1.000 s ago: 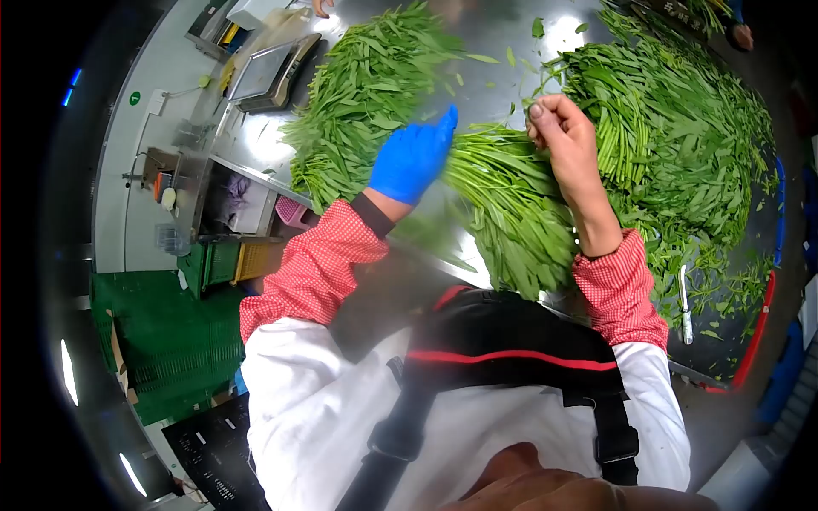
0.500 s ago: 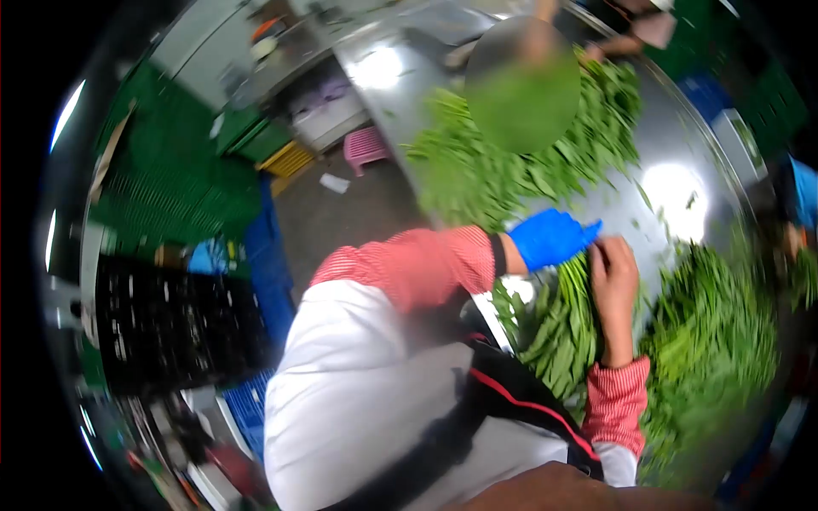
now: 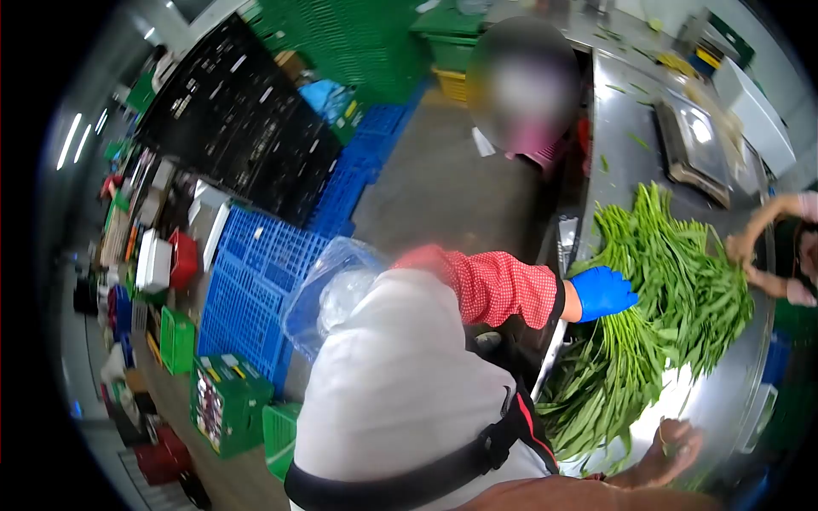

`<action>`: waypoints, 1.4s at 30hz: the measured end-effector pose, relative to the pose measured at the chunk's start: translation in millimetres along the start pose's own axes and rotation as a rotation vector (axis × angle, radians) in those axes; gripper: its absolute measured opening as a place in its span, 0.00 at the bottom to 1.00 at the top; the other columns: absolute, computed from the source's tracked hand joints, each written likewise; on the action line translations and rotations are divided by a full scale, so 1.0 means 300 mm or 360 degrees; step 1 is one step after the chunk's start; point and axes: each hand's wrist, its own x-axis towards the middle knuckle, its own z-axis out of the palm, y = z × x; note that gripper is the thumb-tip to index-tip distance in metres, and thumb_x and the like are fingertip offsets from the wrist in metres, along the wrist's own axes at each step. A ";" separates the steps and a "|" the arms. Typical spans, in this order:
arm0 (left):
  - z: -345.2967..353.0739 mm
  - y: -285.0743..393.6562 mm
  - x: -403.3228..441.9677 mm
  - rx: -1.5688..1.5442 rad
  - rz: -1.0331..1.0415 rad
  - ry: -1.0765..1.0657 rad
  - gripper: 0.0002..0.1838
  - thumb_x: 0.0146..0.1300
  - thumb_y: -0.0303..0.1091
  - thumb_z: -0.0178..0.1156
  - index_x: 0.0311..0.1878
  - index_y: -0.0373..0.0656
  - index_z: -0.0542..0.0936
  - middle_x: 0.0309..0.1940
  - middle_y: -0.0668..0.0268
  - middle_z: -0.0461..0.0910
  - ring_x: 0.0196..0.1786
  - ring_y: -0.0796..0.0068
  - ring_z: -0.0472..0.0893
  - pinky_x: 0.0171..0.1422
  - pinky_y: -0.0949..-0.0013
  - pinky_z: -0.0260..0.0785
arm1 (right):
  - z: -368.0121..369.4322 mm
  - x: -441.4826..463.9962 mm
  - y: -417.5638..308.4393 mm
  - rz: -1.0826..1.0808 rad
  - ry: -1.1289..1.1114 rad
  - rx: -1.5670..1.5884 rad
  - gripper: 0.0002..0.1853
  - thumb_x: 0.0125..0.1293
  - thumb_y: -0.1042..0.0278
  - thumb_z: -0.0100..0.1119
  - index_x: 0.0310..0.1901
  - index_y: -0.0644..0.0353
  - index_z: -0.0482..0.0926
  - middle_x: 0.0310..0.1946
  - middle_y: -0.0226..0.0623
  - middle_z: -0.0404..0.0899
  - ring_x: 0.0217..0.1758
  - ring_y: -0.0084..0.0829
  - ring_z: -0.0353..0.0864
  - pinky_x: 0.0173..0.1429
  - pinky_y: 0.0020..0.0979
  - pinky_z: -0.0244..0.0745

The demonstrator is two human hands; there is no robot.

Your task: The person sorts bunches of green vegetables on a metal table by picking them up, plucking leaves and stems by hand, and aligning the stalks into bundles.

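My left hand [image 3: 603, 294], in a blue glove, is at the cut stems of a bunch of long-leaved greens [image 3: 588, 400], its fingers curled onto the stems. The bunch lies on the metal table, its leaves pointing toward me. Just beyond the glove, a larger pile of the same leafy greens [image 3: 682, 281] spreads over the tabletop. My bare right hand [image 3: 673, 451] is low at the right, beside the leaves. Its fingers are curled in, with a small green bit showing at them; what it is I cannot make out.
A flat metal scale [image 3: 694, 140] stands on the metal table [image 3: 618, 128] past the pile. Across the table, another person's hands [image 3: 745, 255] are at the greens. Blue pallets [image 3: 247, 281], black crates [image 3: 239, 111] and a green crate [image 3: 230, 404] stand on the floor at left.
The view has swung, bringing more of the left floor into sight. My hands, close together before, are now apart: the gloved one at the stems, the bare one nearer my body.
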 end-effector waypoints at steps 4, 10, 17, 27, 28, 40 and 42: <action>-0.103 -0.067 -0.146 -0.0074 -0.0328 0.0065 0.20 0.52 0.26 0.55 0.51 0.43 0.74 0.34 0.57 0.76 0.37 0.53 0.78 0.36 0.56 0.72 | -0.118 -0.009 0.107 0.0109 -0.0288 0.0510 0.11 0.66 0.66 0.51 0.32 0.55 0.59 0.17 0.20 0.55 0.18 0.12 0.53 0.20 0.18 0.42; -0.240 -0.057 -0.478 -0.0262 -0.0933 0.0415 0.14 0.57 0.29 0.54 0.48 0.45 0.76 0.38 0.53 0.78 0.42 0.50 0.77 0.46 0.55 0.70 | -0.306 -0.179 0.543 0.0273 -0.0636 -0.1792 0.19 0.61 0.65 0.58 0.51 0.58 0.67 0.30 0.37 0.75 0.30 0.32 0.73 0.36 0.31 0.68; -0.325 -0.029 -0.982 -0.1808 -0.2128 0.1126 0.11 0.57 0.29 0.62 0.44 0.45 0.77 0.30 0.62 0.80 0.29 0.70 0.80 0.28 0.68 0.69 | 0.083 -0.325 0.468 0.0214 -0.1374 -0.1894 0.26 0.59 0.62 0.62 0.58 0.55 0.68 0.27 0.43 0.81 0.31 0.45 0.80 0.37 0.40 0.71; -0.388 0.275 -1.506 -0.2944 -0.1522 0.2150 0.14 0.60 0.28 0.59 0.51 0.45 0.75 0.37 0.67 0.79 0.36 0.77 0.78 0.35 0.76 0.69 | 0.404 -0.461 0.368 -0.0626 -0.1755 -0.1696 0.20 0.58 0.66 0.62 0.52 0.59 0.73 0.27 0.44 0.80 0.31 0.46 0.79 0.35 0.41 0.71; -0.400 0.307 -1.512 -0.2667 -0.1544 0.2097 0.14 0.60 0.29 0.59 0.51 0.45 0.75 0.37 0.67 0.79 0.36 0.77 0.78 0.35 0.75 0.69 | 0.414 -0.489 0.349 -0.0596 -0.1789 -0.1669 0.19 0.57 0.66 0.62 0.51 0.59 0.74 0.28 0.44 0.79 0.32 0.46 0.79 0.36 0.41 0.72; -0.433 0.395 -1.477 -0.3046 -0.1388 0.1907 0.19 0.62 0.29 0.58 0.57 0.41 0.72 0.43 0.66 0.78 0.39 0.81 0.76 0.38 0.78 0.69 | 0.391 -0.626 0.302 -0.0625 -0.1899 -0.1630 0.20 0.56 0.65 0.63 0.50 0.60 0.74 0.27 0.45 0.79 0.31 0.47 0.78 0.36 0.42 0.72; -0.425 0.397 -1.476 -0.2921 -0.1292 0.1796 0.19 0.62 0.29 0.58 0.57 0.40 0.72 0.45 0.66 0.78 0.40 0.81 0.76 0.38 0.79 0.69 | 0.386 -0.637 0.298 -0.0598 -0.1920 -0.1657 0.20 0.55 0.66 0.63 0.50 0.60 0.74 0.27 0.45 0.79 0.31 0.47 0.78 0.36 0.42 0.72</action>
